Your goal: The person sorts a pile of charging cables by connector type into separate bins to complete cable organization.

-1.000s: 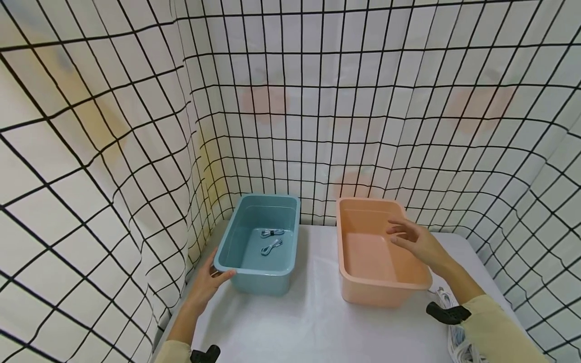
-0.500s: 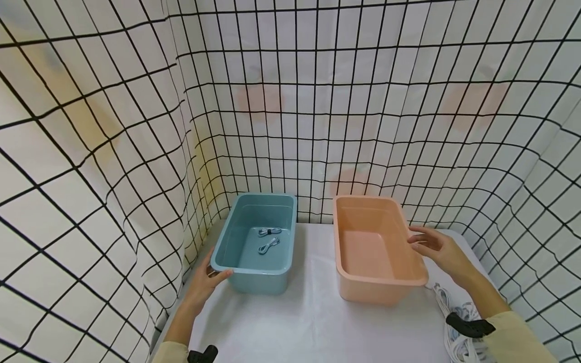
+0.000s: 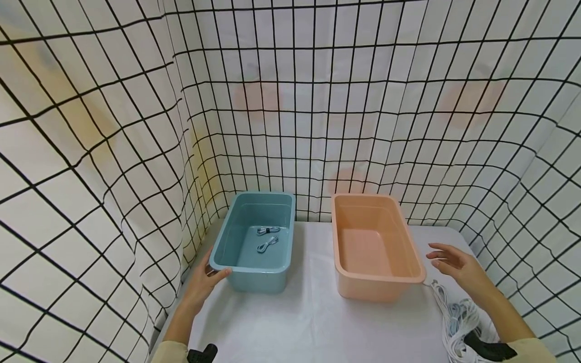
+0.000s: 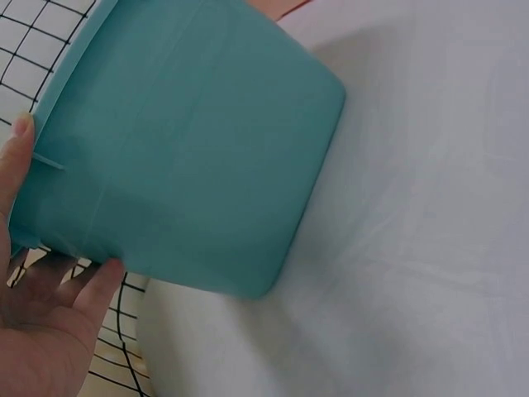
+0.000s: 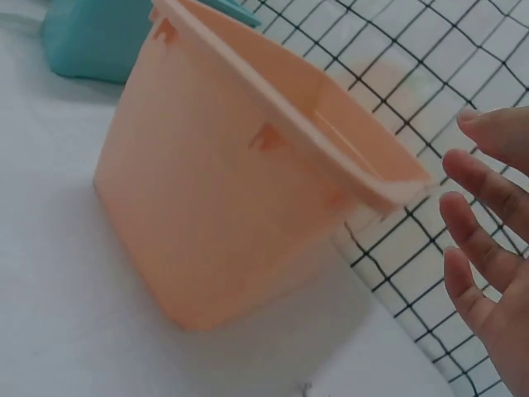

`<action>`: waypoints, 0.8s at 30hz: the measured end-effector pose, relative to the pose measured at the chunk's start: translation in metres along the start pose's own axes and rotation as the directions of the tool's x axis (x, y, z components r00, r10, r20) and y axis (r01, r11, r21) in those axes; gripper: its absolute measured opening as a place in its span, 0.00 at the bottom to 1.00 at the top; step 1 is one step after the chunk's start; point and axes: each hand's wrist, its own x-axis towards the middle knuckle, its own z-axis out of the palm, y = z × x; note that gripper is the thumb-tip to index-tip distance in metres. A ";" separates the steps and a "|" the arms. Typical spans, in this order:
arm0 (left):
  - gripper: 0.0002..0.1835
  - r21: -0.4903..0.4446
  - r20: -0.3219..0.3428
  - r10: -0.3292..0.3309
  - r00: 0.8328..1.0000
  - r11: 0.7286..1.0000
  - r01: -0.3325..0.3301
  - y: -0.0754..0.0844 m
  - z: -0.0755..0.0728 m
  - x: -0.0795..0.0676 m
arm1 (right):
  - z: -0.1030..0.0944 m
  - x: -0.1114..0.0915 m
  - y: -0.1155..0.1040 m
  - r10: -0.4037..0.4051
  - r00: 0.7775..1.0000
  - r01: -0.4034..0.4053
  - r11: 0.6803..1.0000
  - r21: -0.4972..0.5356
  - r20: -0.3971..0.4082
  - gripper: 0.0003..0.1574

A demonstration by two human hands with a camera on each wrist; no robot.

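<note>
My left hand (image 3: pixel 199 286) grips the near left corner of a teal plastic bin (image 3: pixel 260 280). In the left wrist view the thumb (image 4: pixel 18 136) lies along the rim while the fingers bend against the side wall (image 4: pixel 173 157). Inside that bin lie two small bundled cables, one with a dark tie (image 3: pixel 269 230) and a looped one (image 3: pixel 268 244) nearer me. My right hand (image 3: pixel 464 269), holding nothing, hovers right of a peach plastic bin (image 3: pixel 369 289), its fingers loosely bent and spread. The right wrist view shows the fingertips apart from the peach rim (image 5: pixel 289 124).
A tangled pile of white and pale blue cables (image 3: pixel 458 317) lies on the white-covered table (image 3: pixel 313 322), below the right forearm. Black grid mesh (image 3: pixel 313 138) over pale patterned cloth encloses the left, back and right sides. Both bins stand side by side with a gap between.
My right hand has moved from over the peach bin, across its right rim, to a spot right of it and nearer me. The left hand stays on the teal bin's corner.
</note>
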 end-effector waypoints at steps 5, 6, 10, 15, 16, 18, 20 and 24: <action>0.55 -0.009 0.009 0.005 1.000 1.000 -0.005 0.000 0.001 0.002 | -0.005 -0.021 0.015 0.060 0.998 -0.060 0.998 -0.008 -0.003 0.30; 0.55 -0.009 0.010 0.004 1.000 1.000 -0.004 0.000 0.001 0.002 | -0.005 -0.024 0.019 0.076 0.997 -0.076 0.997 -0.012 -0.002 0.31; 0.56 -0.013 0.013 -0.002 1.000 1.000 0.002 0.000 -0.001 0.002 | -0.006 -0.033 0.032 0.140 0.990 -0.139 0.990 -0.025 0.007 0.31; 0.56 -0.019 0.011 0.006 1.000 1.000 -0.006 -0.001 -0.001 0.003 | -0.006 -0.042 0.051 0.156 0.988 -0.156 0.988 -0.019 0.001 0.29; 0.56 -0.018 0.009 0.009 1.000 1.000 -0.009 -0.001 -0.001 0.003 | -0.007 -0.045 0.055 0.161 0.987 -0.161 0.987 -0.020 -0.005 0.30; 0.55 -0.015 0.003 0.015 1.000 1.000 -0.014 -0.001 0.000 0.003 | -0.006 -0.050 0.065 0.180 0.984 -0.180 0.983 -0.023 -0.019 0.30; 0.55 -0.008 0.005 0.021 1.000 1.000 -0.021 0.000 0.000 0.002 | -0.006 -0.055 0.074 0.197 0.980 -0.198 0.980 -0.030 -0.033 0.30; 0.55 0.003 0.005 0.022 1.000 1.000 -0.022 0.002 0.000 0.000 | -0.005 -0.062 0.091 0.234 0.971 -0.236 0.971 -0.048 -0.046 0.31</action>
